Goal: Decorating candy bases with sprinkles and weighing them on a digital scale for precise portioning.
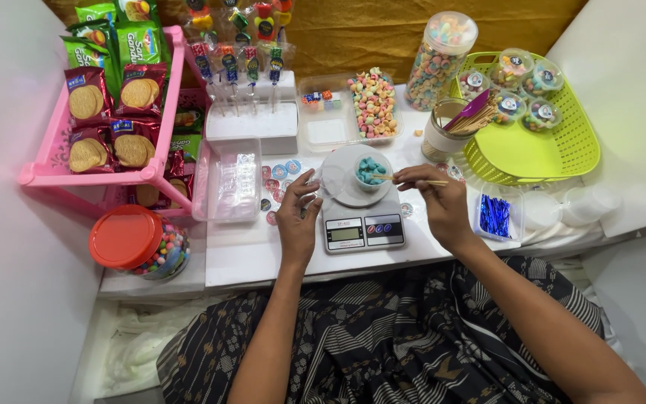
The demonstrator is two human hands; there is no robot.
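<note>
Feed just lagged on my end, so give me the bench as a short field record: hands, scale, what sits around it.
left hand: rests at the scale's left edge, fingers by a clear lid
right hand: pinches a thin wooden stick pointed into the cup
scale: small digital kitchen scale, white round platform
cup: small clear cup of blue candies, on the platform
left side: pink rack of biscuit packs; orange-lidded candy jar
right side: green basket with filled lidded cups
</note>
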